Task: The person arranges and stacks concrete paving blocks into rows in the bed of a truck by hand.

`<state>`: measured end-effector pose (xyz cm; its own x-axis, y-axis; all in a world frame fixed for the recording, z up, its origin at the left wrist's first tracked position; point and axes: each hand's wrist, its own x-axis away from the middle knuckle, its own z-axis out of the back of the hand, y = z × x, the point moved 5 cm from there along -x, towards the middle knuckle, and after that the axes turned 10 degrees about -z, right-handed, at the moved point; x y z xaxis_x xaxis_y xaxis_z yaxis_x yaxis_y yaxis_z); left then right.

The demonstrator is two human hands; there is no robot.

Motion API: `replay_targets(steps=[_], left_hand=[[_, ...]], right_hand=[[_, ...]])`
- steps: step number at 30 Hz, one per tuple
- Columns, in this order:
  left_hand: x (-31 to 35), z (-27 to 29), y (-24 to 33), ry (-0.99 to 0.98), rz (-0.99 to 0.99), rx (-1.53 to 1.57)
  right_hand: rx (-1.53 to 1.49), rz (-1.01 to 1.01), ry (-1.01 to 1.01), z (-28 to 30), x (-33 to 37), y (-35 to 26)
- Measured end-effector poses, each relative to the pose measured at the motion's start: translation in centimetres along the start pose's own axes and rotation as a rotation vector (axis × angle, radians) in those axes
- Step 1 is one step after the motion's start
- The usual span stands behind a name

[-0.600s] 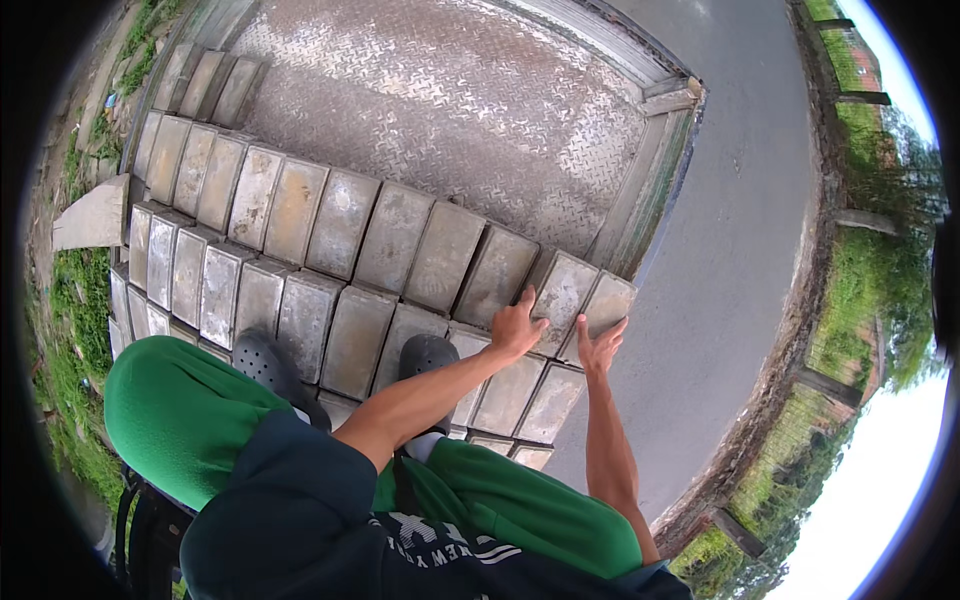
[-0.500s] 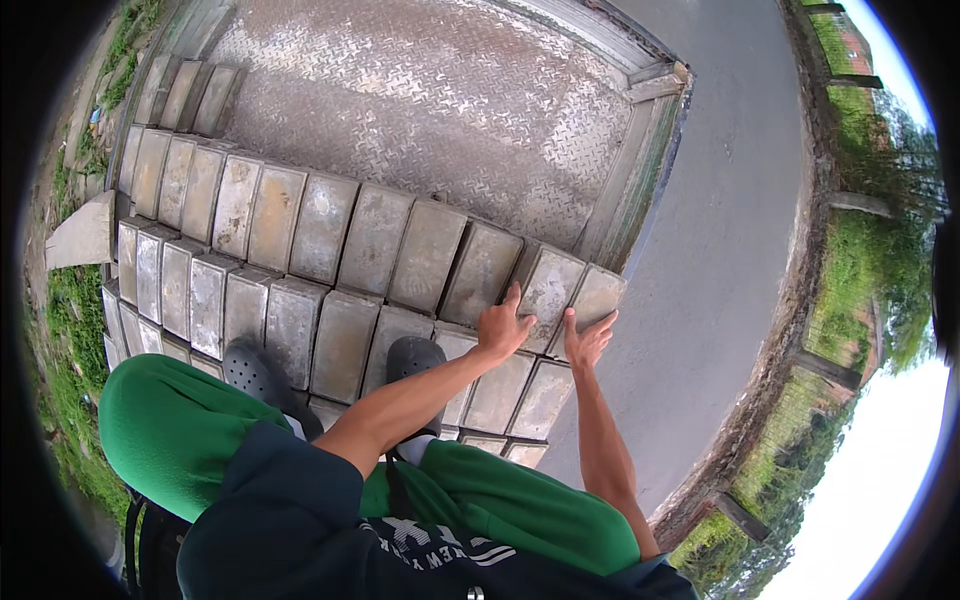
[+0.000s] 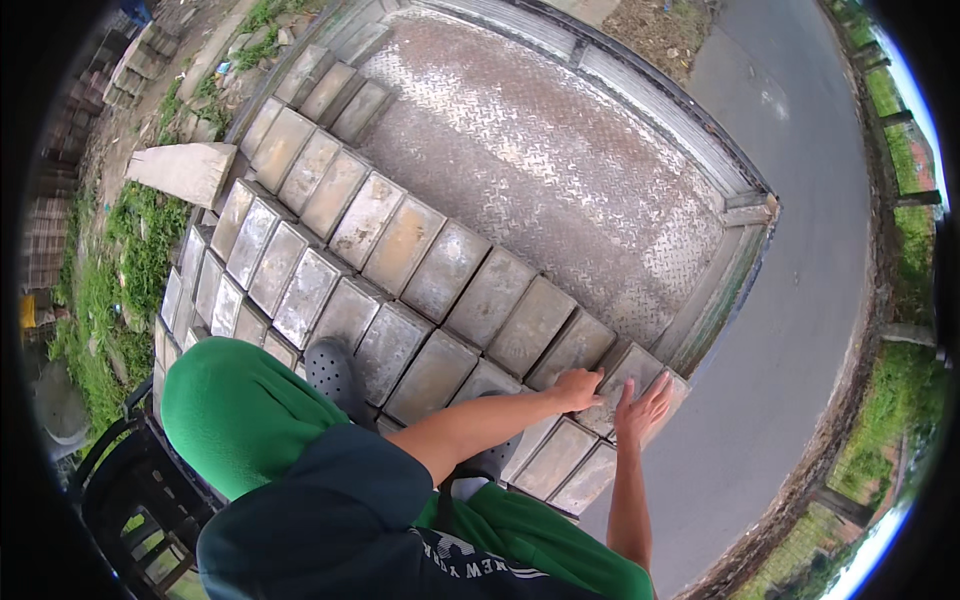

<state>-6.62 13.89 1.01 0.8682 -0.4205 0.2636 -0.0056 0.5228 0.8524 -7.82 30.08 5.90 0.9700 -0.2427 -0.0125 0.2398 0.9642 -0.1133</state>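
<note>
Grey rectangular concrete paving blocks stand on edge in stepped rows. My left hand (image 3: 578, 390) rests at the near right end of the top row, its thumb and fingers apart against a block (image 3: 624, 376). Beside it, my right hand (image 3: 642, 405) lies with stretched fingers over the last block (image 3: 672, 400) of that row. Both hands touch the blocks from above, and neither is wrapped round one. Part of the end block is hidden under my right fingers.
My feet in grey clogs (image 3: 338, 378) stand on the lower rows. A metal truck bed (image 3: 520, 190) with side boards (image 3: 735, 265) lies beyond the blocks. Right of it runs a grey road (image 3: 790, 300). A pale slab (image 3: 180, 170) and grass are at the left.
The view has turned, so blocks and truck bed appear tilted and farther right. My left fingers have drawn in beside the block; my right hand stays at the row's end.
</note>
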Motion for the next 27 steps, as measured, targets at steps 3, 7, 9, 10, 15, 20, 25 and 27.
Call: replay_targets(steps=[3, 7, 9, 10, 15, 20, 25, 27], left_hand=[[0.3, 5.3, -1.8, -0.085, -0.072, -0.140], [4.8, 20.1, -4.8, 0.132, 0.003, -0.336], [8.9, 27.7, -8.8, 0.269, 0.089, -0.448], [11.3, 31.5, -9.8, 0.305, 0.138, -0.529], [28.7, 42.6, -13.0, 0.184, 0.516, -0.927], [47.0, 42.8, -13.2, -0.164, 0.830, -0.936], [58.2, 38.9, -13.5, -0.153, 1.018, -0.778], [58.2, 37.2, -15.1, -0.124, 0.897, -0.814]], right_hand=[[0.080, 0.418, -0.102, -1.0, 0.4, -4.0], [0.208, 0.713, -0.213, -1.8, -0.3, -0.7], [0.198, 0.384, 0.064, -1.3, -2.9, 1.7], [0.142, 0.156, 0.268, -1.0, -4.4, 3.1], [0.183, 1.094, 0.000, -2.1, -1.2, 1.2], [0.305, 0.988, -0.063, -5.7, -6.8, 6.6], [0.281, 1.013, -0.047, -5.3, -4.4, 3.4], [0.251, 1.209, 0.035, -5.2, -3.8, 1.3]])
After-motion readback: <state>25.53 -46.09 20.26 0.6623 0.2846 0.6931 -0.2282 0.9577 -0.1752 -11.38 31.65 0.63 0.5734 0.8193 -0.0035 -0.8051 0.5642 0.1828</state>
